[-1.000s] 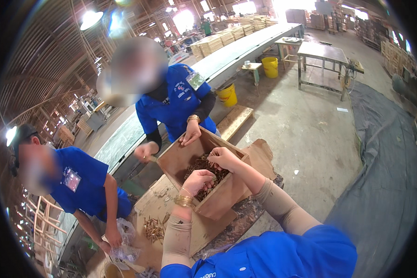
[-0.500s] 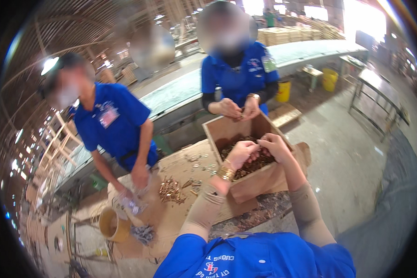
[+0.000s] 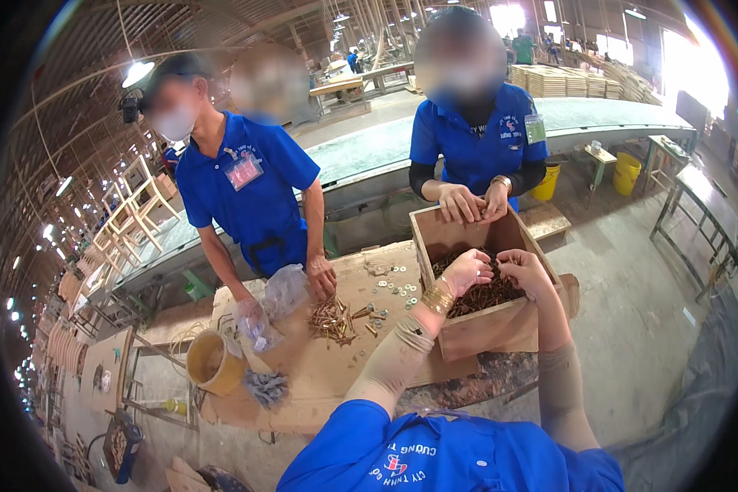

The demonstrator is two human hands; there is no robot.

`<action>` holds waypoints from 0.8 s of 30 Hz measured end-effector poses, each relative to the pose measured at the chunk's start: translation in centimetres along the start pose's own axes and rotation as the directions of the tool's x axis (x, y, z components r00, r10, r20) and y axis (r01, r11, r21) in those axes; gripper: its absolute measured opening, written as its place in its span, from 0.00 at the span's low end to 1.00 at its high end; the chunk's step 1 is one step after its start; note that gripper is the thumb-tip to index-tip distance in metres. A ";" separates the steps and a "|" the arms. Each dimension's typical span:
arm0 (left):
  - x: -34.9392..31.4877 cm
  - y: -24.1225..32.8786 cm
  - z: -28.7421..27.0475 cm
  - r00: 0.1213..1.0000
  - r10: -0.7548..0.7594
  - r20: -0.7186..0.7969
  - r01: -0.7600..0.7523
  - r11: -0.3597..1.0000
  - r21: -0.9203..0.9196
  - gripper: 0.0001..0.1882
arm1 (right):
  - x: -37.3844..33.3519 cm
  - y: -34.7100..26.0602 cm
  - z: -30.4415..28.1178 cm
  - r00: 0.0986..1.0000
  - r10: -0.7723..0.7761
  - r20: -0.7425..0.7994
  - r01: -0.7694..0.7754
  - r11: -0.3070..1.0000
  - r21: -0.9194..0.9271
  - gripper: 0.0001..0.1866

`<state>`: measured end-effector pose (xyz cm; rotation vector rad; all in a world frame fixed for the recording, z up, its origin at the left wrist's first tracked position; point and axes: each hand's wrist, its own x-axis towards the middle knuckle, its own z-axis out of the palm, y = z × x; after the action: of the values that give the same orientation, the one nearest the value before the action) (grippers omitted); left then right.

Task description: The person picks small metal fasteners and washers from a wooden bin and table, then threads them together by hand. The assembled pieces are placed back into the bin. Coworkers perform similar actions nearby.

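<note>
My left hand (image 3: pixel 467 272) is over a wooden box (image 3: pixel 488 330), its fingers curled and pressed together. Just to its right, my right hand (image 3: pixel 523 271) makes a pinch above the same box. Whatever either holds is too small to make out. Inside the box lies a heap of dark brownish screws or bolts (image 3: pixel 477 299). At the box's far edge, a co-worker's hands (image 3: pixel 474 202) are brought together. On the left, another co-worker holds a clear plastic bag (image 3: pixel 258 325) and reaches with the other hand (image 3: pixel 321 277) to a pile of brass-coloured bolts (image 3: pixel 333 321).
Loose washers (image 3: pixel 402 287) lie on the cardboard-covered table (image 3: pixel 320 389). Near its left edge are a yellowish bucket (image 3: pixel 215 361) and a grey glove (image 3: pixel 266 387). Behind the co-workers runs a long pale-topped bench (image 3: pixel 353 156). A metal table (image 3: pixel 701 197) stands at the right.
The view has shifted, so the scene sits further right and lower. My hands have parted slightly over the box. The left co-worker's hand has moved to the bolt pile, and the bag shows more.
</note>
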<state>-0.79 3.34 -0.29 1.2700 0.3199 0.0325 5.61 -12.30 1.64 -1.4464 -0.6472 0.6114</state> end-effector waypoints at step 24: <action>-0.3 0.5 1.0 0.991 0.058 0.121 -0.057 0.998 -0.015 0.11 | 1.7 0.8 -0.8 0.976 -0.216 0.005 0.202 0.905 -0.374 0.05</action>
<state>-0.75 2.47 0.50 1.2633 0.1778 0.0059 7.40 -11.61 0.90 -1.7070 -0.9129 0.2998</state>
